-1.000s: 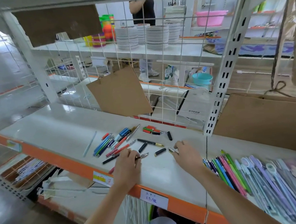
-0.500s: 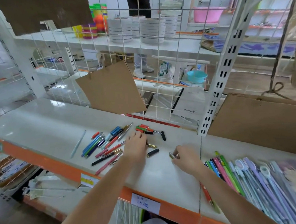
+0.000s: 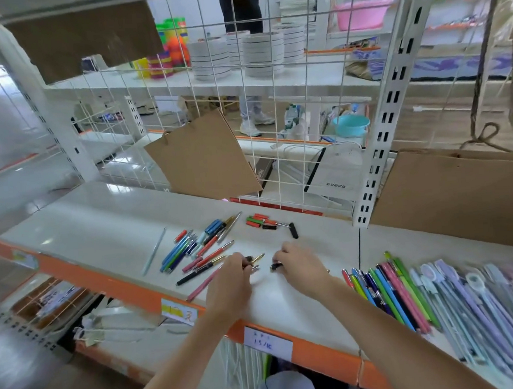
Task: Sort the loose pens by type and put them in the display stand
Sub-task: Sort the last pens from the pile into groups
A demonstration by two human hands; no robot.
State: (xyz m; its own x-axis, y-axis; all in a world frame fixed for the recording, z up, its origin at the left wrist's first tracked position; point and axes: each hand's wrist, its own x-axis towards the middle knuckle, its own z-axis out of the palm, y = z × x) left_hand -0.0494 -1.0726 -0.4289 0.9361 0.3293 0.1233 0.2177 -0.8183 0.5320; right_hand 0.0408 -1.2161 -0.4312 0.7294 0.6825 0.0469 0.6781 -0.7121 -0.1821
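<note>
Since half a second back, both hands have drifted toward each other and my left has picked a pen up off the pile. Going left to right on the white shelf (image 3: 99, 223): a pale thin stick-like pen (image 3: 153, 251) lies by itself, then the loose pens (image 3: 192, 249) – blue, green, red, pink and a black one, fanned out and overlapping. Behind them, near the wire grid (image 3: 243, 104), sits a small cluster of red and green caps or short pens (image 3: 260, 220) with a black cap (image 3: 294, 230) just beside it.

My left hand (image 3: 229, 282) has its fingers curled round a dark fountain pen (image 3: 254, 260), gold nib poking out toward the right. My right hand (image 3: 300, 270) pinches a small black cap (image 3: 276, 266) just beside that nib – the two aren't touching as far as I can see.

Further right, past the shelf seam, a tidy row of coloured pens (image 3: 389, 294) lies side by side, then a spread of pale lilac and blue packaged ones (image 3: 475, 300). Brown cardboard (image 3: 461, 195) leans at the back right.
</note>
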